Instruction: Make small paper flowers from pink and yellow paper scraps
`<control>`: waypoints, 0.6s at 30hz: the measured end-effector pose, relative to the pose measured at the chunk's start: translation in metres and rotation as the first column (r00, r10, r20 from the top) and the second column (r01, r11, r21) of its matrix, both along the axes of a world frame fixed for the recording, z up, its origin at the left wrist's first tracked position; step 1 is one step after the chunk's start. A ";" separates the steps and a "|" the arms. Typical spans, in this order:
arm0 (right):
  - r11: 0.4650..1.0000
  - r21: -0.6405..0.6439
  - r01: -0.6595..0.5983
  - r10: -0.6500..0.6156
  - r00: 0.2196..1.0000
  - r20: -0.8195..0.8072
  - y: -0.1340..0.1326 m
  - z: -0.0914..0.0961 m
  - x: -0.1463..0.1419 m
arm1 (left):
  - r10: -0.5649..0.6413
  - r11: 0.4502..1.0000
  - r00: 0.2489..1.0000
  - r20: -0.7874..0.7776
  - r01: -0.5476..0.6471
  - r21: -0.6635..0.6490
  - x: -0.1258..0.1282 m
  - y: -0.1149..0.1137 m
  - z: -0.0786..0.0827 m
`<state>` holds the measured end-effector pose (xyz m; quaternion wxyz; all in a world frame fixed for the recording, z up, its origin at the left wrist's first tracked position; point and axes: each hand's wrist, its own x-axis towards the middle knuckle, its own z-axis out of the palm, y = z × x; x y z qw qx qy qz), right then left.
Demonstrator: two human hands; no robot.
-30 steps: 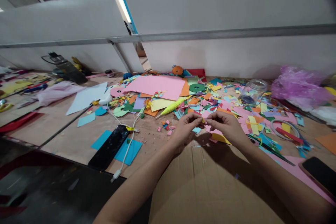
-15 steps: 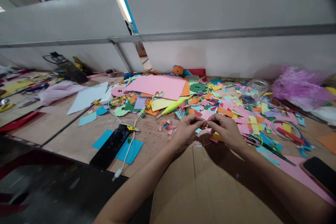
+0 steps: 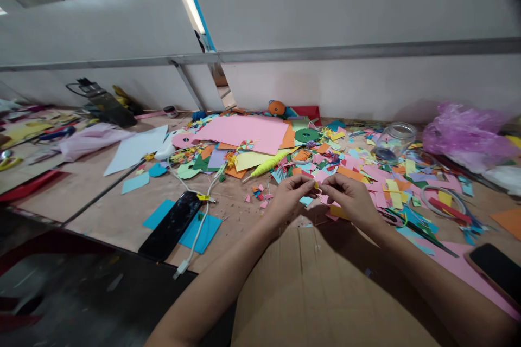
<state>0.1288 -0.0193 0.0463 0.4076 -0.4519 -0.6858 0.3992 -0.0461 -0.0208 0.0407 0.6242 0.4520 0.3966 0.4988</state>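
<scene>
My left hand (image 3: 288,199) and my right hand (image 3: 352,199) meet fingertip to fingertip above the table, both pinched on a tiny yellow paper piece (image 3: 316,186). The piece is almost hidden by the fingers. Under my forearms lies a flat sheet of brown cardboard (image 3: 325,293). Just beyond my hands spreads a heap of coloured paper scraps (image 3: 366,173). A yellow paper piece (image 3: 337,211) lies under my right hand.
A black phone (image 3: 171,226) with a white cable lies on blue paper (image 3: 203,233) at the left. A large pink sheet (image 3: 244,133), a green ring (image 3: 306,135), a glass jar (image 3: 394,140), a purple plastic bag (image 3: 464,133) and a second phone (image 3: 499,271) surround the work spot. Grey partition walls (image 3: 345,81) stand behind.
My hands stay pinched together on the small piece, with only slight shifts of the fingers. The view has barely moved.
</scene>
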 end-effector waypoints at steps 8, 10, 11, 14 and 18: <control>0.999 0.049 0.011 -0.014 0.998 0.054 -0.004 -0.001 -0.001 | 0.004 0.996 0.997 -0.075 0.003 0.086 -0.002 0.001 -0.005; 0.999 0.046 0.017 -0.020 0.997 0.070 -0.003 -0.002 -0.001 | 0.006 0.997 0.997 -0.076 0.000 0.078 -0.001 0.001 -0.006; 0.999 0.040 0.016 -0.019 0.997 0.070 -0.003 -0.002 -0.001 | 0.007 0.997 0.997 -0.076 -0.001 0.073 -0.001 0.002 -0.007; 0.999 0.035 0.013 -0.015 0.998 0.058 -0.002 -0.001 -0.001 | 0.023 0.998 0.998 -0.053 -0.019 0.061 -0.001 0.002 -0.007; 0.999 0.049 0.012 -0.015 0.999 0.052 -0.001 0.000 -0.001 | 0.052 0.998 0.999 -0.014 -0.051 0.041 -0.001 0.002 -0.007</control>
